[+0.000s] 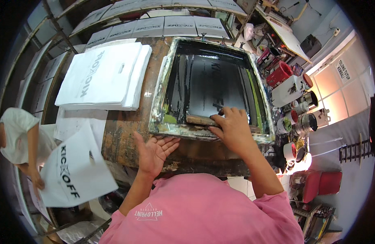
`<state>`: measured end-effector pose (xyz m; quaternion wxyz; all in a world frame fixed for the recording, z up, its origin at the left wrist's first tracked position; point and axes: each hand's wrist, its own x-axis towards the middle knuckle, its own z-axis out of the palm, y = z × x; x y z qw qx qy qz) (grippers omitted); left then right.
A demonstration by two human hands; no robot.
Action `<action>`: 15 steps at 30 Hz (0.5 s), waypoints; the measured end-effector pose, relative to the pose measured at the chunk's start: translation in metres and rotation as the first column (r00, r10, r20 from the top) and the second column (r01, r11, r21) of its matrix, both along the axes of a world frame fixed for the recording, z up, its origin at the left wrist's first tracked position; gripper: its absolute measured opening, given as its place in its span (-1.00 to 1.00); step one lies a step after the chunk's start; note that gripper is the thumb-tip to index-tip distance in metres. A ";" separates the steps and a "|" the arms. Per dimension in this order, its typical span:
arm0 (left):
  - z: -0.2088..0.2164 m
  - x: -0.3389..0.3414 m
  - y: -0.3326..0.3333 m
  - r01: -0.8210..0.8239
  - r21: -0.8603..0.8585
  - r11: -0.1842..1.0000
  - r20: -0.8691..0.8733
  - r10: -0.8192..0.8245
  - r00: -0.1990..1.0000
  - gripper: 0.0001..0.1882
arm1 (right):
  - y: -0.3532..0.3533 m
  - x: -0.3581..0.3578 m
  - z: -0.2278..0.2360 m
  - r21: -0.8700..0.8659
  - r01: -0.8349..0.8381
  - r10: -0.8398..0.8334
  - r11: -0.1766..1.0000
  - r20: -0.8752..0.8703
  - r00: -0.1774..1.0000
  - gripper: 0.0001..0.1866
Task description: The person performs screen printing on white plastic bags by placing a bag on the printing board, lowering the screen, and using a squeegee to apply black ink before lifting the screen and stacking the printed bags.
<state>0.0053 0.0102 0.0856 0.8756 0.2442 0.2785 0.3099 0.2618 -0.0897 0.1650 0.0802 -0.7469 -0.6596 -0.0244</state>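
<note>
A screen-printing frame (181, 129) with a paint-smeared rim lies on the worktable before me. Black ink coats much of its mesh (203, 83), and dark lettering shows through. At the near side of the mesh, my right hand (232, 128) grips a wooden-handled squeegee (199, 120), fingers over its top edge. My left hand (157, 153) is palm up with fingers spread, its fingertips at the near left edge of the frame; nothing is in it. Left of the frame sits a stack of white printed bags (102, 77) with cut-out handles.
At the left, another person (18, 138) holds a white printed bag (79, 171). Racks with more printed bags (148, 27) stand behind the worktable (124, 130). Ink tubs, including a red bucket (279, 73), and other containers crowd the right side. A red chair (317, 185) stands farther right.
</note>
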 end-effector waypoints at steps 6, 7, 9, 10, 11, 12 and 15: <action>-0.065 -0.007 0.005 0.063 -0.084 0.994 -0.173 -0.076 0.982 0.35 | -0.008 -0.007 -0.064 -0.078 0.006 -0.031 0.997 -0.321 0.947 -0.63; -0.067 -0.004 0.006 0.047 -0.110 0.993 -0.211 -0.070 0.975 0.35 | -0.008 -0.009 -0.077 -0.062 0.020 -0.036 0.998 -0.277 0.960 -0.58; -0.075 -0.004 0.005 0.039 -0.120 0.992 -0.228 -0.066 0.971 0.33 | -0.008 -0.012 -0.094 -0.045 -0.010 -0.001 0.999 -0.236 0.972 -0.53; -0.079 -0.005 0.003 0.030 -0.118 0.993 -0.241 -0.058 0.969 0.31 | -0.005 -0.011 -0.100 -0.039 -0.028 0.019 0.999 -0.216 0.976 -0.50; -0.083 -0.006 0.002 0.020 -0.117 0.993 -0.254 -0.049 0.966 0.30 | 0.003 -0.005 -0.104 0.011 -0.021 0.022 1.000 -0.206 0.978 -0.47; -0.086 -0.009 0.000 0.008 -0.115 0.993 -0.272 -0.040 0.961 0.29 | 0.015 0.005 -0.107 0.018 -0.013 0.016 1.000 -0.190 0.982 -0.49; -0.094 -0.015 -0.002 0.046 -0.072 0.996 -0.200 -0.059 0.978 0.25 | 0.071 0.049 -0.114 0.056 0.001 0.006 0.998 -0.126 0.992 -0.55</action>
